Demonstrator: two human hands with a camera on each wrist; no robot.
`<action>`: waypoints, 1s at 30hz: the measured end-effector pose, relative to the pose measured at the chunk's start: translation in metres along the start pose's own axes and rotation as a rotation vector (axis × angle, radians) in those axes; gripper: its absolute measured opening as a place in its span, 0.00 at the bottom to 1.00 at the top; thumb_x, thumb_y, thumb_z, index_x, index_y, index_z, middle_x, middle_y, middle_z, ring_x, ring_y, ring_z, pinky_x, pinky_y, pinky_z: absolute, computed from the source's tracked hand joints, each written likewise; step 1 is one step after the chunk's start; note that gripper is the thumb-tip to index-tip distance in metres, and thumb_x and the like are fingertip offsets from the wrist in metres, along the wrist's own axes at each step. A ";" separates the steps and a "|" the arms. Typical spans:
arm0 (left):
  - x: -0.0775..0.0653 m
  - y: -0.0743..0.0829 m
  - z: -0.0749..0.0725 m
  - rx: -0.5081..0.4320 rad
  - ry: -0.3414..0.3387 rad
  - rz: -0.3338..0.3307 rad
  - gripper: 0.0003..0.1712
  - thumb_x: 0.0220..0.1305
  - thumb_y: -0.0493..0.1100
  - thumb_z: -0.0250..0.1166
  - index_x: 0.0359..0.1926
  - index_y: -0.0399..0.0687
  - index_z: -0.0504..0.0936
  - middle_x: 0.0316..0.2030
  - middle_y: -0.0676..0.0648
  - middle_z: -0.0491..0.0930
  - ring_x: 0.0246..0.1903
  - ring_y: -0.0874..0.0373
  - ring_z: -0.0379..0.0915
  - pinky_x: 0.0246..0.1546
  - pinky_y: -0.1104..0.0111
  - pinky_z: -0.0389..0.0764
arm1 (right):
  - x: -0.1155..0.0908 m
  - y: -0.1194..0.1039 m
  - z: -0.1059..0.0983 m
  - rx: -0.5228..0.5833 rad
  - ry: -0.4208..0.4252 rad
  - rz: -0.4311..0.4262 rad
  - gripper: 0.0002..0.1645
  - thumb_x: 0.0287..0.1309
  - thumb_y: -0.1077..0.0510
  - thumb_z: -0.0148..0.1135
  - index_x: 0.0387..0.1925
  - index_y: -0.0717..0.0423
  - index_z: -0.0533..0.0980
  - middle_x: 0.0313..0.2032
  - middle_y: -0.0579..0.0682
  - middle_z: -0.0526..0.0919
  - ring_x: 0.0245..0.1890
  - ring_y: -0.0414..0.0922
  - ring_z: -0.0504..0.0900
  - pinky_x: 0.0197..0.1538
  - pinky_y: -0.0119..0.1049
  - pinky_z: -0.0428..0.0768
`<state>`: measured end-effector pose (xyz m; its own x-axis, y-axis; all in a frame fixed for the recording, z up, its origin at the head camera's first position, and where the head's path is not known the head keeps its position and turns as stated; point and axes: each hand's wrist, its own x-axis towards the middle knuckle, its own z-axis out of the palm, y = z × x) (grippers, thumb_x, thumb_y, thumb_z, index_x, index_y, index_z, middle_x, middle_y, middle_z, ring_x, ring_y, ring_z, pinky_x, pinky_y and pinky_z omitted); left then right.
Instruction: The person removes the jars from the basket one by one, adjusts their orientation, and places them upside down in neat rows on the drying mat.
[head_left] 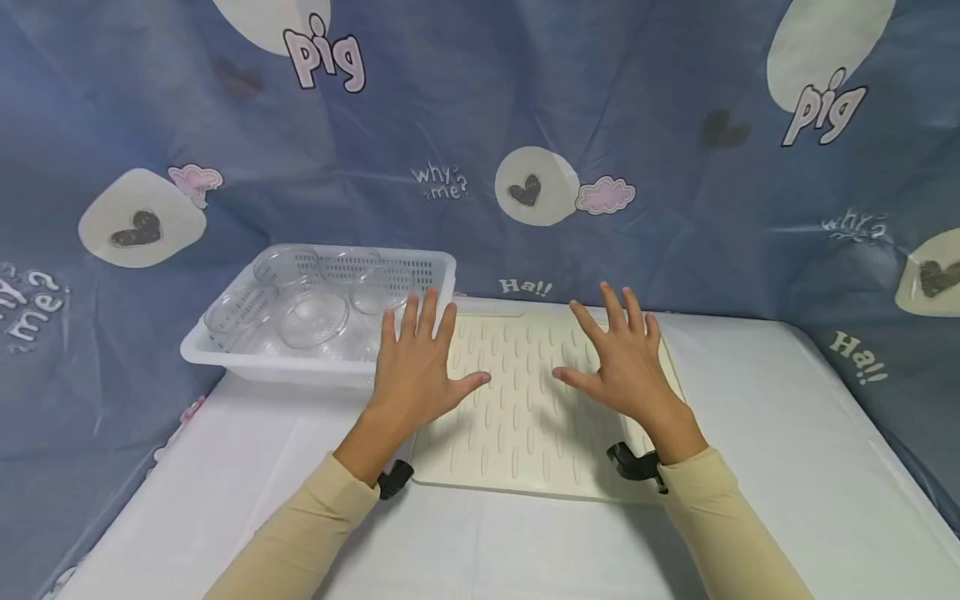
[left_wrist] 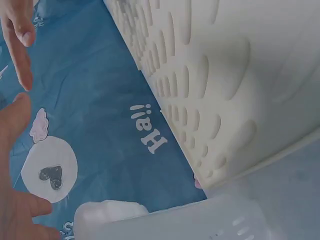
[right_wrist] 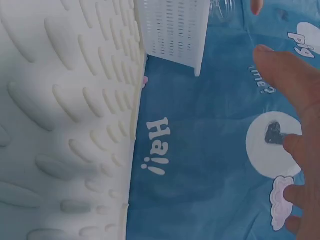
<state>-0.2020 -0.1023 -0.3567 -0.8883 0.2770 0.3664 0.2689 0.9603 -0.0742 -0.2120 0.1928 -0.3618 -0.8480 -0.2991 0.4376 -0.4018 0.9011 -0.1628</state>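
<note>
Both hands hover over a cream ridged mat (head_left: 510,417) that lies flat on the white table. My left hand (head_left: 416,367), fingers spread and straight, overlaps the mat's left edge and the right end of a white basket (head_left: 277,371) in the head view. Held the same way, my right hand (head_left: 624,367) is over the right half of the mat with nothing in its grasp. Several clear round bowls (head_left: 313,319) sit inside the basket. In the left wrist view the thumb and fingertips show at the left edge, in the right wrist view at the right edge.
A white cloth (head_left: 765,433) covers the table. Behind it hangs a blue printed curtain (head_left: 450,108), which also comes down along both sides. The basket stands at the back left, close beside the mat (right_wrist: 75,125). Each wrist wears a black strap.
</note>
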 end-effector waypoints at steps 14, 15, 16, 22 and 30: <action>-0.017 -0.053 -0.024 -0.123 0.144 0.176 0.41 0.61 0.59 0.67 0.67 0.40 0.70 0.70 0.36 0.66 0.67 0.37 0.65 0.66 0.44 0.68 | -0.017 0.019 -0.018 0.108 0.081 -0.038 0.34 0.54 0.52 0.72 0.62 0.55 0.74 0.71 0.64 0.63 0.74 0.67 0.52 0.62 0.76 0.57; -0.018 -0.058 -0.026 -0.128 0.149 0.175 0.40 0.61 0.58 0.68 0.67 0.39 0.70 0.70 0.36 0.67 0.67 0.36 0.65 0.66 0.44 0.68 | -0.020 0.023 -0.020 0.108 0.075 -0.044 0.33 0.53 0.53 0.72 0.61 0.55 0.75 0.71 0.65 0.64 0.74 0.67 0.53 0.61 0.76 0.58; -0.021 -0.062 -0.028 -0.130 0.154 0.175 0.40 0.60 0.57 0.68 0.66 0.39 0.71 0.69 0.36 0.68 0.67 0.36 0.66 0.66 0.43 0.69 | -0.024 0.026 -0.021 0.108 0.065 -0.048 0.33 0.53 0.53 0.72 0.61 0.55 0.75 0.70 0.65 0.64 0.74 0.67 0.53 0.61 0.75 0.58; -0.027 -0.084 -0.035 -0.142 0.178 0.179 0.39 0.58 0.54 0.70 0.64 0.36 0.71 0.66 0.34 0.70 0.64 0.34 0.67 0.64 0.41 0.69 | -0.040 0.048 -0.031 0.062 0.008 -0.058 0.33 0.52 0.54 0.73 0.60 0.55 0.75 0.68 0.65 0.66 0.72 0.68 0.55 0.57 0.75 0.61; -0.043 -0.096 -0.028 -0.197 0.112 0.168 0.39 0.60 0.54 0.69 0.66 0.37 0.70 0.67 0.35 0.69 0.66 0.36 0.65 0.64 0.41 0.67 | -0.053 0.065 -0.033 0.068 -0.064 -0.068 0.35 0.52 0.55 0.73 0.61 0.57 0.73 0.67 0.67 0.67 0.68 0.69 0.61 0.56 0.74 0.64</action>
<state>-0.1794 -0.2070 -0.3396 -0.7813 0.4159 0.4655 0.4860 0.8732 0.0355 -0.1820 0.2777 -0.3665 -0.8374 -0.3801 0.3929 -0.4799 0.8553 -0.1955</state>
